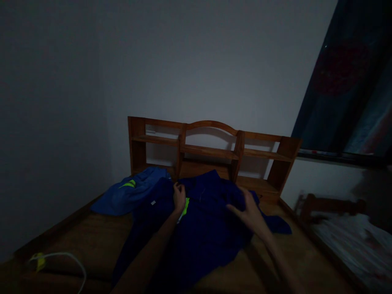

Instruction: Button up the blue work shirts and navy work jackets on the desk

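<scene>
A dark blue shirt lies spread over the wooden surface, with a bright yellow-green patch on its front and a small white label at the left. On its upper part, left of the middle, my left hand has its fingers curled together on the cloth. The fingertips there are partly hidden in the dim light. Over the shirt's right side hovers my right hand, thumb and fingers apart, holding nothing. To the left lies a lighter blue garment with a yellow-green mark, touching the dark shirt.
A wooden shelf unit with open compartments stands at the back against the wall. A white cable with a yellow tag curves at the lower left. At the right are a dark window and a lower bed with pale bedding.
</scene>
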